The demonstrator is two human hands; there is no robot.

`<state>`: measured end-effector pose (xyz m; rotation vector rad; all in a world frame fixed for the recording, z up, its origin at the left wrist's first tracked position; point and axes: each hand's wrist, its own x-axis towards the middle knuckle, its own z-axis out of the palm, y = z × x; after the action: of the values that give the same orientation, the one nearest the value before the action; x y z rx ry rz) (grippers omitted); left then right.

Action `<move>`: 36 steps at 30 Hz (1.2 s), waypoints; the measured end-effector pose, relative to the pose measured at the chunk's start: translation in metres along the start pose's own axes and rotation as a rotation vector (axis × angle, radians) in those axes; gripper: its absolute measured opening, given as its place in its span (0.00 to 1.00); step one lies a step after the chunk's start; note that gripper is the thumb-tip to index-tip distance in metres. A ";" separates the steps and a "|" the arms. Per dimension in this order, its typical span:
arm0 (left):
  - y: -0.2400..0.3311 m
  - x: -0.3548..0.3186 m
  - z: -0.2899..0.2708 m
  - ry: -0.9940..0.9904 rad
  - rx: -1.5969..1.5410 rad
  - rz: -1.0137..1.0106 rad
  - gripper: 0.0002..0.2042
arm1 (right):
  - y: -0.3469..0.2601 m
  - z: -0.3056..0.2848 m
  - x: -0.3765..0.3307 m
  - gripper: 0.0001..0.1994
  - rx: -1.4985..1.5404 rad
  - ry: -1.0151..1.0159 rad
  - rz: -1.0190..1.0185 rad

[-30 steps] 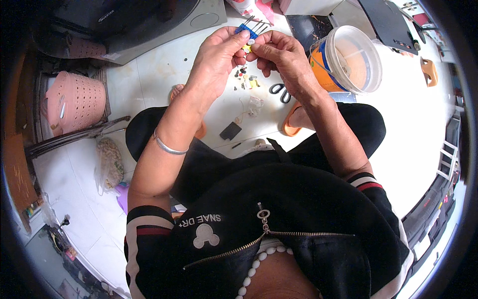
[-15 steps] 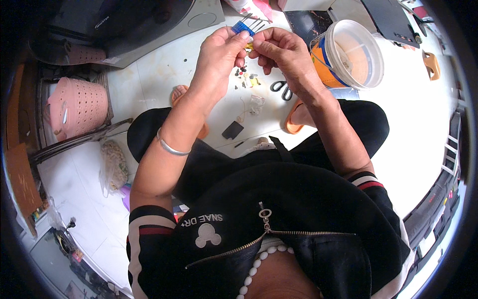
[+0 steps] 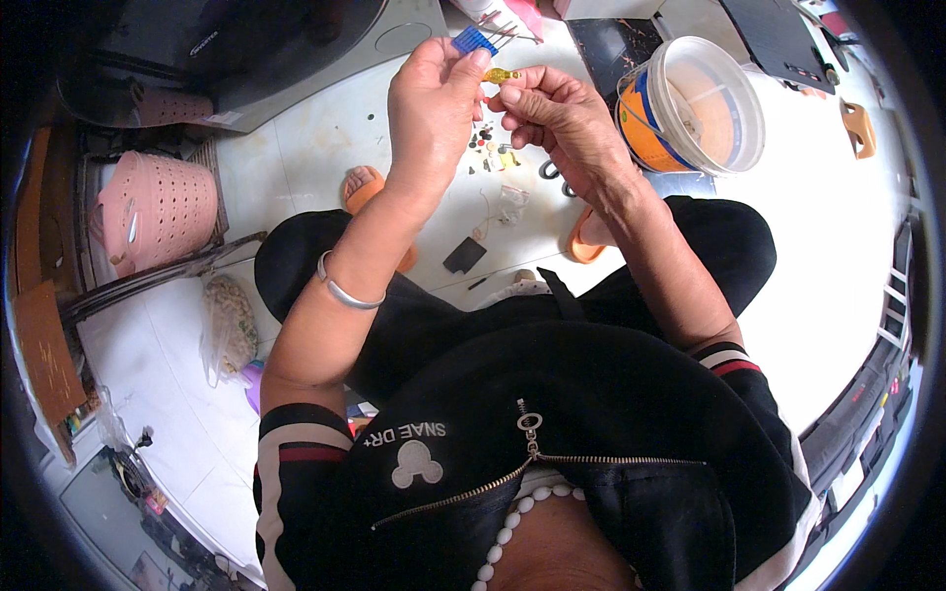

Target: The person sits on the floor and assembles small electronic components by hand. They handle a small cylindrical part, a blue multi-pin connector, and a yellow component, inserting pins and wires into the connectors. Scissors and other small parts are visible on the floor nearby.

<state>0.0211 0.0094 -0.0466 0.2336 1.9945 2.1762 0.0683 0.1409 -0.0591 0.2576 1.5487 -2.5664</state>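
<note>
Up in front of me, my left hand is closed on a small blue block with several thin dark rods sticking out to the right. A little yellow see-through piece sits between the two hands, just below the block. Fingertips of my right hand pinch its right end, while the left thumb is close to its other end. Beneath the hands, several tiny coloured parts lie scattered on the pale tiled floor. Dark scissors handles show partly beside my right wrist.
To the right stands a white and orange bucket. A pink perforated basket is at the left, below a large dark appliance. Between my feet lie a small clear bag and a flat dark square.
Both hands have shifted slightly, the right one a little right and down. The yellow piece shows more plainly between them, and the blue block has moved slightly up and left. My right forearm now hides more of the scissors.
</note>
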 end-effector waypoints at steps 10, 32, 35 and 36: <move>0.001 -0.004 0.000 0.004 0.134 0.059 0.07 | 0.004 0.003 -0.001 0.07 0.068 0.038 -0.046; 0.003 -0.006 0.000 -0.067 -0.146 -0.121 0.05 | 0.005 0.005 -0.002 0.07 0.027 0.086 -0.124; 0.004 -0.005 -0.003 -0.078 -0.224 -0.196 0.05 | 0.004 0.003 -0.001 0.07 0.164 0.101 -0.070; 0.005 -0.005 -0.005 -0.077 -0.248 -0.218 0.05 | 0.004 0.002 -0.001 0.07 0.210 0.103 -0.064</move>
<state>0.0245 0.0034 -0.0423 0.0604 1.6070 2.2085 0.0701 0.1370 -0.0608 0.3738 1.3374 -2.8100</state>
